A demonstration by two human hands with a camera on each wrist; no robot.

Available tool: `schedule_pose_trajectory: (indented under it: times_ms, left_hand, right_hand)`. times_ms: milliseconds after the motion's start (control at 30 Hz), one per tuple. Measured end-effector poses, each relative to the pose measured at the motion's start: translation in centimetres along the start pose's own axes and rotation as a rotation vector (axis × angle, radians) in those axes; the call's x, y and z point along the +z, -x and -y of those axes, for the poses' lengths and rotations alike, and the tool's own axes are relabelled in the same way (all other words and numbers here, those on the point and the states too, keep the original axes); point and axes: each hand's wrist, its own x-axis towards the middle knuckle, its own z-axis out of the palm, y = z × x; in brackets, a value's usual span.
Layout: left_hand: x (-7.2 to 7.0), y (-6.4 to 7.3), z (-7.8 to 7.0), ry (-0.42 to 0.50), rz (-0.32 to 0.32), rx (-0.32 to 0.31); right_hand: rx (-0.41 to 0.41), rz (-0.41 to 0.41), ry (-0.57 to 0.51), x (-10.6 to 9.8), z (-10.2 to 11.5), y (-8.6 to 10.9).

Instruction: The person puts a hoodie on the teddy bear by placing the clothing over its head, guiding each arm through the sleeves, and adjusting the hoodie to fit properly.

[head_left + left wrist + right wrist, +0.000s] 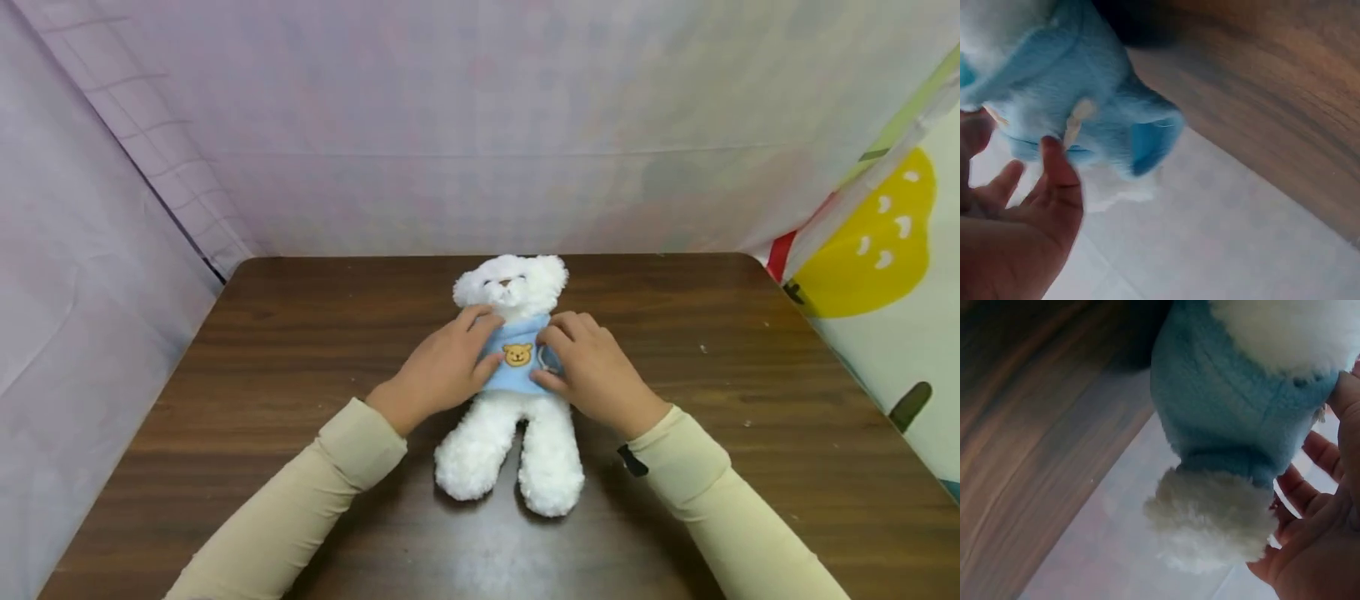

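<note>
A white plush teddy bear (551, 467) in a light blue shirt (513, 382) lies on its back, its head toward the far edge. A tan bear-face patch (517, 355) decorates the shirt. My left hand (438, 367) rests along one side of the shirt, fingers spread against the cloth. In the left wrist view a flattened blue sleeve (1154, 140) sticks out beyond those fingers. Opposite, my right hand (600, 371) has thumb and bent fingers round a fold of the shirt. The right wrist view shows white fluff (1210, 519) jutting past a blue edge.
The dark wood-grain table (285, 333) reaches up to a pale curtain (480, 125) behind the bear's head. Another white sheet (60, 333) hangs at the left. A white cloth with a yellow printed shape (877, 242) stands at the right.
</note>
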Motion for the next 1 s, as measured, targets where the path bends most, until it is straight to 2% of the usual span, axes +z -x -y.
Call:
schedule_pose_trajectory:
  times_ms: [67,133,300,400,567,633,667,733,833,867,933,1000]
  left_hand:
    - [0.1,-0.5,0.2,-0.043,0.031,-0.054]
    - [0.3,-0.9,0.5,-0.081,0.026,-0.077]
    - [0.7,-1.3,1.0,-0.161,-0.126,-0.090]
    - [0.8,-1.2,0.9,-0.163,-0.180,-0.075]
    - [0.4,0.0,1.7,-0.147,-0.273,0.000]
    - [0.1,0.8,2.4,-0.127,-0.296,-0.009]
    - [-0.1,1.2,2.8,-0.109,-0.281,-0.038]
    - [-0.5,2.0,3.7,-0.064,-0.207,-0.125]
    - [-0.8,2.8,4.6,-0.003,-0.026,-0.243]
    - [-0.8,2.9,4.8,0.019,0.022,-0.252]
    - [-0.4,2.9,5.0,0.050,0.066,-0.232]
    - [-0.1,2.8,4.6,0.083,0.047,-0.179]
  right_hand:
    - [-0.010,0.000,0.011,0.2,-0.2,0.2]
    - [-0.040,0.005,0.021,0.3,-0.3,0.3]
    - [-0.117,0.052,0.073,0.1,-0.2,0.2]
    - [-0.123,0.077,0.116,-0.1,-0.1,0.2]
    - [-0.131,0.092,0.166,-0.3,0.1,0.0]
    - [-0.133,0.083,0.155,-0.2,0.2,0.0]
    - [-0.135,0.074,0.144,0.0,0.3,0.1]
    - [-0.135,0.061,0.116,0.2,0.3,0.1]
    - [-0.132,0.047,0.083,0.5,0.4,0.2]
    - [-0.127,0.046,0.082,0.5,0.4,0.2]
    - [-0.120,0.051,0.084,0.6,0.4,0.2]
    - [-0.113,0.053,0.092,0.6,0.4,0.2]
